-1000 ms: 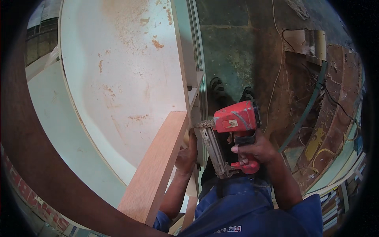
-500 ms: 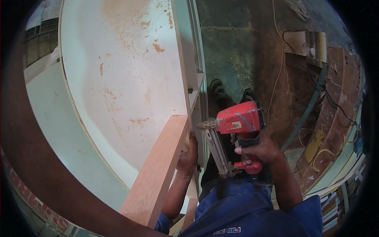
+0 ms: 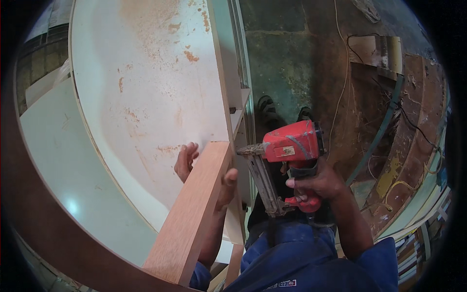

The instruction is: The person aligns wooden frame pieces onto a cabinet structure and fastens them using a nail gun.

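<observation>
A long reddish-brown wooden beam [image 3: 192, 214] lies with its far end at the right edge of the white tabletop panel. My left hand [image 3: 226, 187] is around it from below, the thumb on its right side and the fingers showing past its left side; the palm is hidden under the wood. In my right hand [image 3: 318, 182] is a red nail gun [image 3: 292, 141], gripped by its handle. The gun's metal nose points left, close to the beam's far end, with a small gap seen between them. Its long nail magazine slants down towards my body.
The white panel [image 3: 146, 73], stained with brown patches, fills the left. A curved dark band [image 3: 29, 194] sweeps across the left and lower left. At the right lie brown boards [image 3: 413, 112], a green strap [image 3: 379, 131] and thin cables on a worn floor [image 3: 277, 53].
My left hand has shifted under the beam, so its fingers now show on the left side and its thumb on the right. The nail gun has moved slightly left, nearer the beam.
</observation>
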Demonstrator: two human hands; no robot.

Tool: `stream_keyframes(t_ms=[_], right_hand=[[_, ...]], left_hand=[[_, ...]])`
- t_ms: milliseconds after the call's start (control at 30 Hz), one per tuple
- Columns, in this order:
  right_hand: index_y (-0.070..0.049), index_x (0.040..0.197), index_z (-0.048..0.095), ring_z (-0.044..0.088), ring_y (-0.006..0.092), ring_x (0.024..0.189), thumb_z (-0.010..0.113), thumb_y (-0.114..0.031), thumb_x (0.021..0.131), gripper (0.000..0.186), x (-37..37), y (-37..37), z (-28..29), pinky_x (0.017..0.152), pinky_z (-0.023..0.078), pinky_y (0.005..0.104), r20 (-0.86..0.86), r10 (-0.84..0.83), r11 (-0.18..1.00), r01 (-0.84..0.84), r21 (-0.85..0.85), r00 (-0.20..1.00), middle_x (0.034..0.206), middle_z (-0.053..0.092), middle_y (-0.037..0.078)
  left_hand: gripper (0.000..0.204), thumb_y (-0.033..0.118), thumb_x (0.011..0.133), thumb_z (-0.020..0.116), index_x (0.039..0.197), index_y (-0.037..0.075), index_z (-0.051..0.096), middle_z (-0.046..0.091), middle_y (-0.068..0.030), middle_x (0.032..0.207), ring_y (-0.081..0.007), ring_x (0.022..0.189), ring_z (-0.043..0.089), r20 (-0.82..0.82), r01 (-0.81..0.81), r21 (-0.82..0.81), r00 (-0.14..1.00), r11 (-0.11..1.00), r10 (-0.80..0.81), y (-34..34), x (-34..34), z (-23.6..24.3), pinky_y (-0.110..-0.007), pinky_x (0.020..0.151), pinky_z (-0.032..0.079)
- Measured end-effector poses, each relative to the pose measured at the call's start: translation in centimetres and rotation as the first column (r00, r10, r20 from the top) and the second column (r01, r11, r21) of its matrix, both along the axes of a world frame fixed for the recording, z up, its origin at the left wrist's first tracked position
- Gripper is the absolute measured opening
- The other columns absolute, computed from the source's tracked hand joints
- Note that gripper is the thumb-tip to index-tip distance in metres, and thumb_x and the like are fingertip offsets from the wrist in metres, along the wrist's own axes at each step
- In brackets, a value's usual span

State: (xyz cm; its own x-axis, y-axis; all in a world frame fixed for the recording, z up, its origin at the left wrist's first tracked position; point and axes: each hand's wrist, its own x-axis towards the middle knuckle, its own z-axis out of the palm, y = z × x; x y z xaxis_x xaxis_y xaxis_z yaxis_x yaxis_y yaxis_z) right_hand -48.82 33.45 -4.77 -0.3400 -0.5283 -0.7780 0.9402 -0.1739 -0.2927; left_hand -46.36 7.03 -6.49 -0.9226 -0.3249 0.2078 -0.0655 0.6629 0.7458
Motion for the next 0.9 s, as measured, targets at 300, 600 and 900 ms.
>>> stream_keyframes(t_ms=[300, 600, 900], right_hand=[[0.002, 0.107, 0.058, 0.058, 0.0135, 0.047, 0.077, 0.002, 0.083, 0.031, 0.6, -1.0, -0.3, 0.046, 0.051, 0.032, 0.06, -0.135, 0.986, 0.14, -0.093, 0.989, 0.065, 0.058, 0.005], [0.002, 0.11, 0.06, 0.06, 0.0144, 0.048, 0.076, 0.001, 0.084, 0.031, 0.5, -0.8, 0.1, 0.047, 0.05, 0.032, 0.041, -0.103, 0.99, 0.106, -0.093, 0.994, 0.063, 0.059, 0.006], [0.002, 0.107, 0.058, 0.059, 0.0152, 0.047, 0.077, 0.0, 0.084, 0.03, 0.5, -0.4, 0.0, 0.047, 0.05, 0.032, 0.045, -0.117, 0.989, 0.121, -0.088, 0.992, 0.06, 0.058, 0.006]], left_hand=[[0.065, 0.046, 0.091, 0.068, 0.13, -0.004, 0.056, 0.059, -0.0197, 0.124, -0.0353, 0.112, 0.055, 0.102, -0.014, -0.146, 0.994, 0.989, 0.029, 0.1, 1.2, -0.7, -0.047, 0.093, 0.047], [0.065, 0.038, 0.087, 0.073, 0.133, -0.004, 0.053, 0.054, -0.0203, 0.125, -0.0336, 0.111, 0.054, 0.08, -0.05, -0.125, 0.995, 0.991, 0.06, 0.7, 1.8, -0.8, -0.045, 0.095, 0.048], [0.066, 0.036, 0.09, 0.073, 0.133, -0.008, 0.048, 0.054, -0.0212, 0.129, -0.0325, 0.118, 0.057, 0.113, 0.007, -0.151, 0.994, 0.989, 0.011, 0.0, 1.7, -0.7, -0.047, 0.1, 0.05]])
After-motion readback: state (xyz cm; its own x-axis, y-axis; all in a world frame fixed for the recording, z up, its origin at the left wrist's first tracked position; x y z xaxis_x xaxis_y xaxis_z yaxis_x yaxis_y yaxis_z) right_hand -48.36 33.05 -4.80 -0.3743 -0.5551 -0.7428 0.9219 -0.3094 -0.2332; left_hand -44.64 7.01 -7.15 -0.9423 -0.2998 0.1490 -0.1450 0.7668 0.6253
